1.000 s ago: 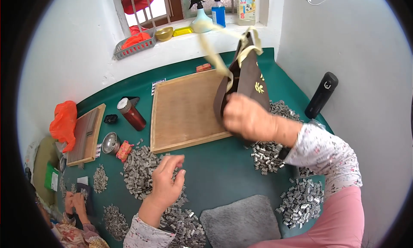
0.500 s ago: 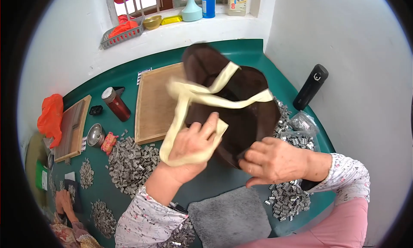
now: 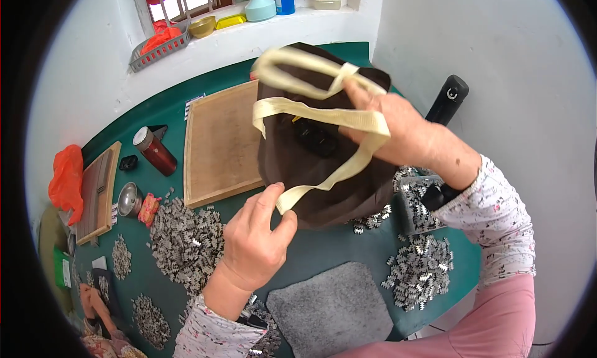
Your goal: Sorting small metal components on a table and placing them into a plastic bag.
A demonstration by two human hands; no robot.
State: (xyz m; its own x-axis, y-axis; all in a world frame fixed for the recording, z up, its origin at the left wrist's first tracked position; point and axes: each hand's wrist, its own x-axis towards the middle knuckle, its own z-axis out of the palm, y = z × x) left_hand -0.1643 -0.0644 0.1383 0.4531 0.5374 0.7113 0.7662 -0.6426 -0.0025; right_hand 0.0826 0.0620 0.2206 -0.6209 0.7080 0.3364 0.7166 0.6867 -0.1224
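A dark brown tote bag [image 3: 336, 196] with cream strap handles [image 3: 317, 112] stands mouth up in front of me. Inside it lies a black object [image 3: 317, 139] with a bit of yellow, its kind unclear. My left hand [image 3: 255, 240] pinches the bag's near rim at the foot of one strap. At the right side, my right hand [image 3: 401, 131] reaches over the opening and grips the far strap near its knot-like fold; the near strap crosses over its fingers, hiding some of them. The far strap is blurred by motion.
Piles of small grey metal pieces [image 3: 186, 240] lie on the green table, some in a clear box [image 3: 407, 202]. Around are a wooden board [image 3: 221, 140], a grey cloth [image 3: 333, 311], a red flask [image 3: 155, 151] and a black bottle [image 3: 448, 100]. Another person's hands [image 3: 93, 302] work at lower left.
My right hand has moved from the bag's near rim up to the far strap. My left hand has come out of the strap loop down to the near rim. The bag's mouth is wider.
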